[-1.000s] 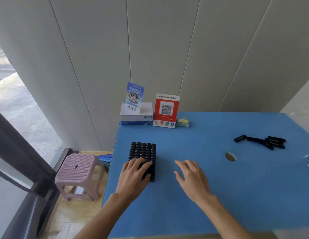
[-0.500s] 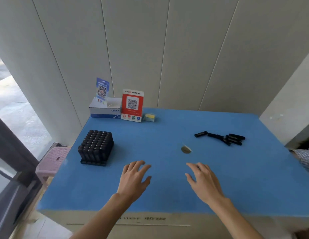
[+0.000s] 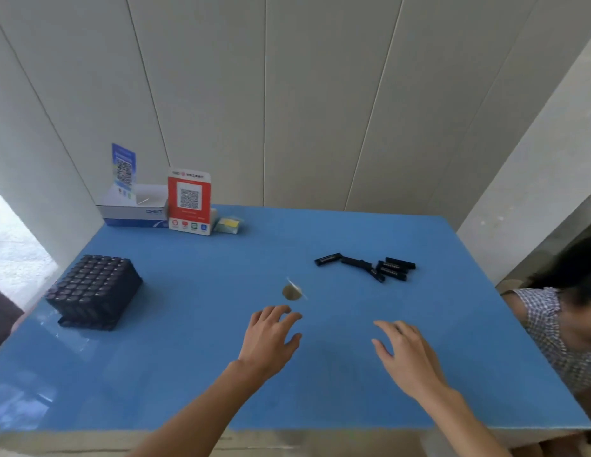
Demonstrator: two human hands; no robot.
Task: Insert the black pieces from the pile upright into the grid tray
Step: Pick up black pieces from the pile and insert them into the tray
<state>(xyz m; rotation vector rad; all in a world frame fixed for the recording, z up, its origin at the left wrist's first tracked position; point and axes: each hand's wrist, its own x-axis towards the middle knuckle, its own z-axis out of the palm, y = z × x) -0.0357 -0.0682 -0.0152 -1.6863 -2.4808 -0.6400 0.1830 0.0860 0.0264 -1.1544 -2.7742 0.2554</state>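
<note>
The black grid tray (image 3: 94, 291) stands at the left of the blue table (image 3: 195, 374), its cells packed with upright black pieces. A small pile of loose black pieces (image 3: 375, 267) lies flat at the far right of the table. My left hand (image 3: 271, 341) hovers over the table's middle with fingers spread and holds nothing. Beside it my right hand (image 3: 408, 356) reaches forward, fingers relaxed and empty, below the pile and well short of it.
A round hole (image 3: 291, 292) sits in the tabletop just beyond my left hand. At the back left stand a white and blue box (image 3: 135, 211), a red QR sign (image 3: 188, 204) and a blue QR card (image 3: 123, 166). Another person (image 3: 564, 324) is at the right edge.
My left hand left the tray and both hands moved right toward the middle of the table. The view swung right, so the tray now lies far left and a person shows at the right.
</note>
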